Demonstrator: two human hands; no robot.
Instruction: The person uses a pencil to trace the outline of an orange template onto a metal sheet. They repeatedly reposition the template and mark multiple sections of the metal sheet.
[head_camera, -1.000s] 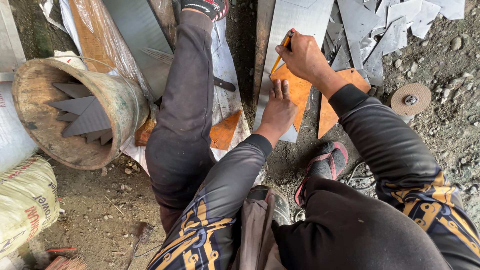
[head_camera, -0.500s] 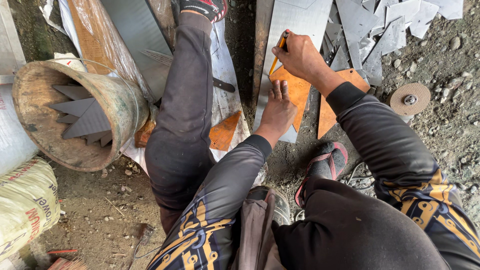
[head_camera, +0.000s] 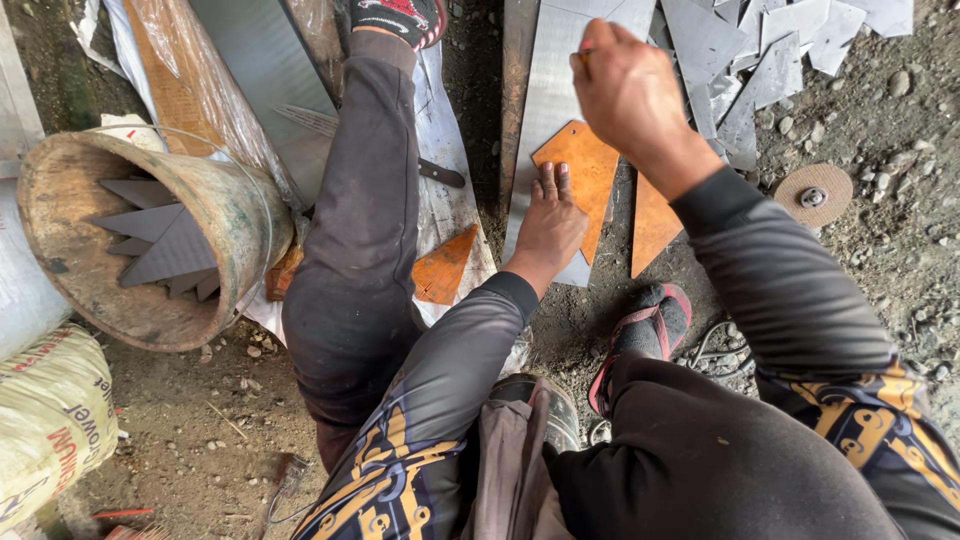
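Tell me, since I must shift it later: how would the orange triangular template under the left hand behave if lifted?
The orange template lies flat, thin and straight-edged on the grey metal sheet, so probably stiff and light. The left hand presses it, suggesting it slides easily.

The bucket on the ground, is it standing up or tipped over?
Tipped over. The bucket lies on its side, its open mouth facing the camera, with dark pointed metal pieces inside.

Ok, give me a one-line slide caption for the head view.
Left hand presses an orange template flat on a grey metal sheet; right hand hovers at its top edge.
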